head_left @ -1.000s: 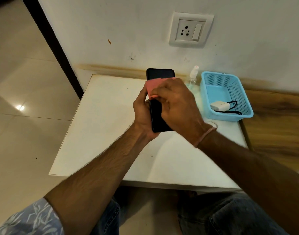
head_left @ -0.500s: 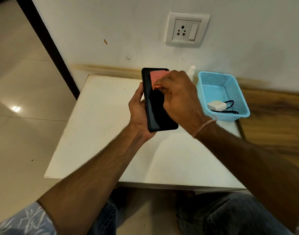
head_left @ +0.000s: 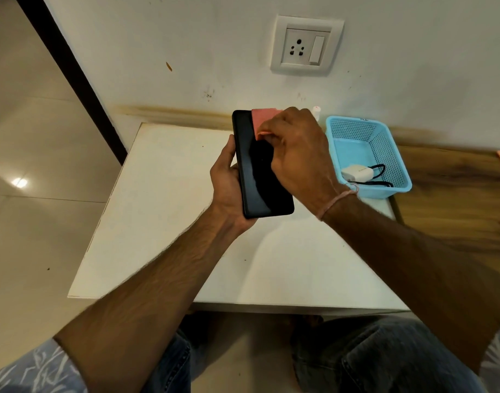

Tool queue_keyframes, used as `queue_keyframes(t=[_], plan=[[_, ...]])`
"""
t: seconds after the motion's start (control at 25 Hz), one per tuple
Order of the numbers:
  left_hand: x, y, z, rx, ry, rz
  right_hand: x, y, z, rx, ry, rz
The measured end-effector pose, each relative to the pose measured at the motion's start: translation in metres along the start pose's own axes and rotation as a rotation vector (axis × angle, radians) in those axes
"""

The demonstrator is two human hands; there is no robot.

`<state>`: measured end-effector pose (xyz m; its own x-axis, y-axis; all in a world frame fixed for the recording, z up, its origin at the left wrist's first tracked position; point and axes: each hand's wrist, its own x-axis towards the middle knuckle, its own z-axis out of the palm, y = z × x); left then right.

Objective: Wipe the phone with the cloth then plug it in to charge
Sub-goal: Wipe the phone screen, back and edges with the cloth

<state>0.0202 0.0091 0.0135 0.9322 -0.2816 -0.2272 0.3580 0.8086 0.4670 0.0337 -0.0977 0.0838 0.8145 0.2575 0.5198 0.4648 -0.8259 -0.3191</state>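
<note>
My left hand [head_left: 227, 181] grips a black phone [head_left: 257, 180] from its left edge, screen up, above the white table [head_left: 163, 222]. My right hand [head_left: 297, 154] pinches a pink cloth [head_left: 261, 120] and presses it on the top part of the screen. A white charger [head_left: 356, 173] with a black cable [head_left: 377, 168] lies in the light blue basket [head_left: 384, 143] to the right. A white wall socket [head_left: 306, 46] with a switch sits on the wall above.
The tip of a small white spray bottle [head_left: 316, 110] shows behind my right hand, by the basket. A wooden surface [head_left: 455, 199] lies right of the table. Tiled floor [head_left: 30, 194] spreads to the left. My knees in jeans are below the table's front edge.
My right hand has slid the cloth up from the phone's middle to its top end. More of the dark screen shows now. The left hand keeps its hold.
</note>
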Motion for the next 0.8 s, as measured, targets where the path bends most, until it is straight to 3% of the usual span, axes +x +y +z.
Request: queue_keyframes(t=[0.28,0.44,0.52,0.72,0.8], plan=[[0.000,-0.003,-0.004,-0.037,-0.074,0.062,-0.020,-0.019,0.005,0.062,-0.123,-0.267],[0.002,-0.002,-0.004,0.029,-0.091,-0.009,0.025,0.011,-0.007,-0.044,-0.035,0.009],[0.004,-0.002,-0.004,0.019,-0.077,-0.006,0.026,0.008,-0.001,-0.068,-0.011,0.051],[0.004,-0.004,-0.008,-0.114,-0.051,0.047,-0.003,-0.024,0.012,0.043,-0.077,-0.235],[0.003,-0.004,-0.006,-0.094,-0.058,0.035,0.006,-0.018,0.006,0.012,-0.101,-0.266]])
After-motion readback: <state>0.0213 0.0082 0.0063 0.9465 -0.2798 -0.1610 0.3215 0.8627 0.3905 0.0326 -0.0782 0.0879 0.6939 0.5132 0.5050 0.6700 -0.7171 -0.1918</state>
